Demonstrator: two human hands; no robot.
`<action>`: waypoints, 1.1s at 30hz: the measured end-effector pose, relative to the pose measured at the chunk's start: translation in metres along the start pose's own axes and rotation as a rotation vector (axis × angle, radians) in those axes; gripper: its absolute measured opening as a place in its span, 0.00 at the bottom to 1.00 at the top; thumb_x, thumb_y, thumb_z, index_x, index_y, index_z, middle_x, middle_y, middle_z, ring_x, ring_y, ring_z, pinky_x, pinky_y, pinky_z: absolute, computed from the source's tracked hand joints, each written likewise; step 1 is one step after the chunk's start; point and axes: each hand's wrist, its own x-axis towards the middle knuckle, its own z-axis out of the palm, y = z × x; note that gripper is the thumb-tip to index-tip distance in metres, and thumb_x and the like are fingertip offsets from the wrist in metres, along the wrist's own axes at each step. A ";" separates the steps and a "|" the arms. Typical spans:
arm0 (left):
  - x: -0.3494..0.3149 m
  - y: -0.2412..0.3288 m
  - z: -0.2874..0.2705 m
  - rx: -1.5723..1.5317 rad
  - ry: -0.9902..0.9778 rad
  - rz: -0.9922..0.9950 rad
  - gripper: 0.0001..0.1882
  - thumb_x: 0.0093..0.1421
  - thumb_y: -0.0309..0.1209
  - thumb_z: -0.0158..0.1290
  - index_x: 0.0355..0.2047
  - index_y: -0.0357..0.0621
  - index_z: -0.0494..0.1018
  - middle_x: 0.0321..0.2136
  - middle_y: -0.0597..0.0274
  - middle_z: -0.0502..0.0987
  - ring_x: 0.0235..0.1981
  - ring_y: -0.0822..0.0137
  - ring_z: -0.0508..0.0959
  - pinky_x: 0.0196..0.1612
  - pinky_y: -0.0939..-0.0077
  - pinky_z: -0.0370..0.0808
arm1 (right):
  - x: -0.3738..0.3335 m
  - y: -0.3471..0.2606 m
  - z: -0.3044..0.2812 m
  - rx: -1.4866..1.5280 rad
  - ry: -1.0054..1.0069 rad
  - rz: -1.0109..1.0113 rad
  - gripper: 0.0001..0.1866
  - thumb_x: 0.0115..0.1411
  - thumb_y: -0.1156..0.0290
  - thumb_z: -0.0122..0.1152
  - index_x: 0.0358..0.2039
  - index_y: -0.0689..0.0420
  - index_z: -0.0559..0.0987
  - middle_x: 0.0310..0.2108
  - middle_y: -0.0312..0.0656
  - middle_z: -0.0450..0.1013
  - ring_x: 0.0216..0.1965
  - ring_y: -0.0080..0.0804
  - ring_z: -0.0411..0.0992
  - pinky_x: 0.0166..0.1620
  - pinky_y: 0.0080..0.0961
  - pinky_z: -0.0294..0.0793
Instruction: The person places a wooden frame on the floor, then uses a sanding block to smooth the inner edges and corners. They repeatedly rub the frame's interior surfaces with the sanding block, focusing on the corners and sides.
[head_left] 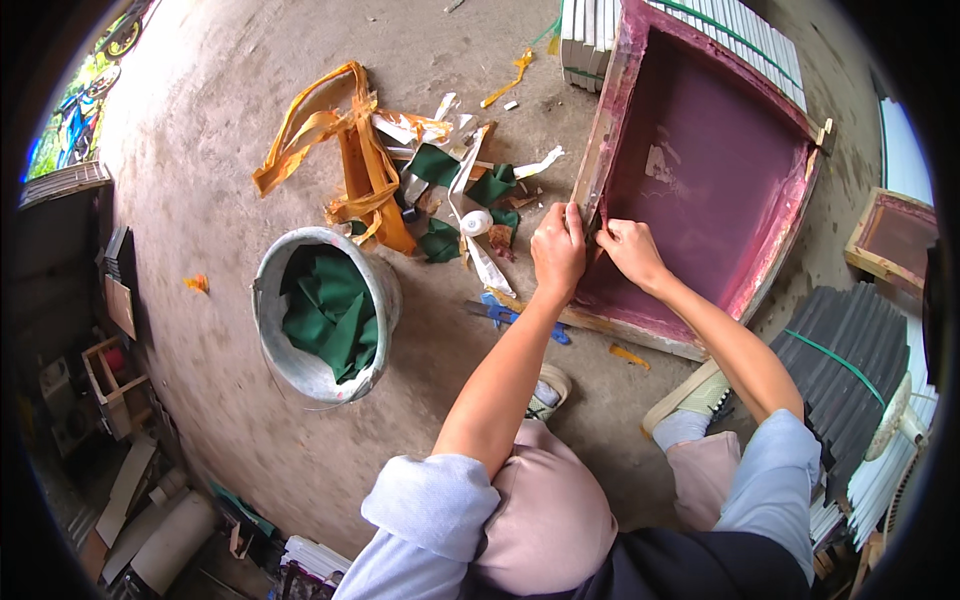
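Note:
A wooden screen-printing frame (690,352) with purple mesh (715,170) stands tilted at the right, leaning near a stack of white pieces. My left hand (558,248) is closed round the frame's left rail, thumb on top. Just inside that rail, my right hand (632,250) is closed in a pinch on a thin purplish strip (603,212) along the inner edge. The strip's far end is hard to make out. Pink and purple residue coats the frame's inner borders, and a pale patch marks the mesh.
Left of my hands stands a grey bucket (385,372) holding green cloth (335,315). Beyond it lie orange tape strips (365,170), white scraps and a white roll (476,222). A blue-handled tool (497,313) rests near the frame. Bundled dark slats (840,350) are at the right.

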 end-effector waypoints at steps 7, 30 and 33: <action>0.013 0.005 0.006 -0.048 -0.049 -0.006 0.21 0.67 0.41 0.36 0.27 0.36 0.69 0.22 0.40 0.72 0.27 0.39 0.72 0.29 0.51 0.66 | 0.013 0.012 -0.018 -0.058 -0.055 -0.121 0.13 0.54 0.69 0.55 0.21 0.65 0.77 0.15 0.54 0.69 0.14 0.37 0.69 0.22 0.31 0.65; 0.012 0.003 0.001 -0.214 -0.279 0.124 0.40 0.44 0.20 0.59 0.58 0.50 0.55 0.35 0.53 0.71 0.35 0.55 0.76 0.37 0.65 0.73 | 0.009 0.015 -0.024 0.077 -0.080 -0.039 0.12 0.55 0.68 0.57 0.23 0.65 0.77 0.14 0.48 0.68 0.15 0.25 0.62 0.22 0.28 0.61; 0.011 0.002 -0.001 -0.229 -0.256 0.138 0.40 0.44 0.20 0.59 0.57 0.50 0.55 0.34 0.55 0.70 0.33 0.58 0.76 0.35 0.67 0.73 | 0.007 0.009 -0.025 0.063 -0.091 -0.060 0.12 0.56 0.68 0.57 0.23 0.65 0.77 0.14 0.50 0.69 0.14 0.29 0.64 0.22 0.30 0.62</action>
